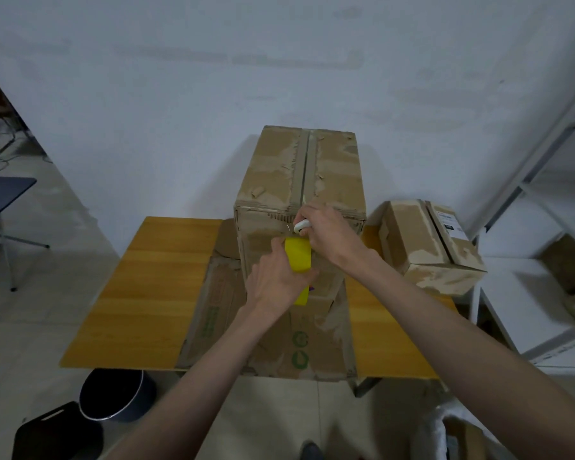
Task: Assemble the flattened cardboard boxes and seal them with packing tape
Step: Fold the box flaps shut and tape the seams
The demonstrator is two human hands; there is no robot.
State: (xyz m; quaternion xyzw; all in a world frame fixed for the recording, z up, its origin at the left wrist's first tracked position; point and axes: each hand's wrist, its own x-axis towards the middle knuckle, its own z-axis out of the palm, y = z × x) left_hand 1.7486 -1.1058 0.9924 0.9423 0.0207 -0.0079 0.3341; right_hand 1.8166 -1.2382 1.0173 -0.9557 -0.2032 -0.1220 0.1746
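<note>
A tall worn cardboard box (279, 180) stands assembled on the wooden table (153, 293), with a strip of tape running along its top centre seam. My left hand (276, 283) grips a yellow tape roll (297, 254) against the box's near face. Just above it, my right hand (326, 234) holds a small white cutter (302, 225) at the box's near top edge, where the tape comes down. A flattened cardboard box (279, 340) lies on the table beneath the upright one.
A smaller taped box (425, 244) rests at the table's right end. White metal shelving (528, 227) stands to the right with more cardboard on it. A dark round bin (117, 396) and a black case (57, 436) sit on the floor at lower left.
</note>
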